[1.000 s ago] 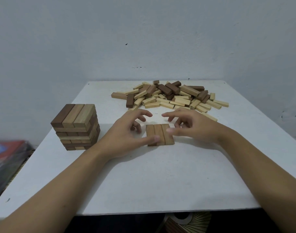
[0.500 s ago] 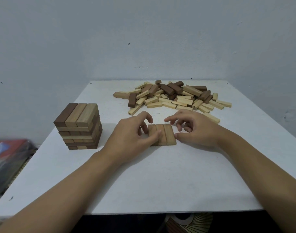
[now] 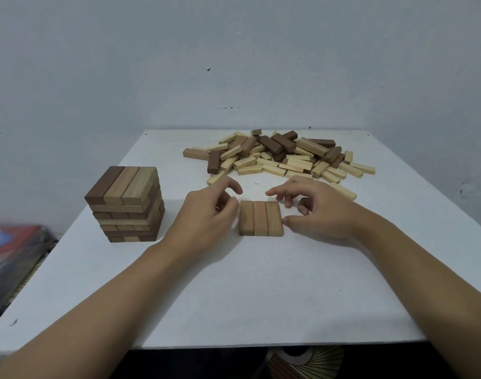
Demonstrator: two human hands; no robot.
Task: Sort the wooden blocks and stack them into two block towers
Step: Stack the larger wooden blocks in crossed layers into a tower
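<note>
A flat row of three mid-brown wooden blocks lies side by side in the middle of the white table. My left hand sits just left of the row with its fingers loosely curled and holds nothing. My right hand is on the row's right; its thumb tip touches the side of the right block and its fingers hover curled. A block tower several layers high, in mixed browns, stands at the left. A loose pile of light and dark blocks lies behind my hands.
A wall stands close behind the table's far edge. Beyond the table's left edge, lower down, lies a blurred colourful object. One pale block lies apart from the pile, just behind my right hand.
My left thumb has come off the top of the three-block row and the hand has drawn back to its left side. My right hand stays beside the row.
</note>
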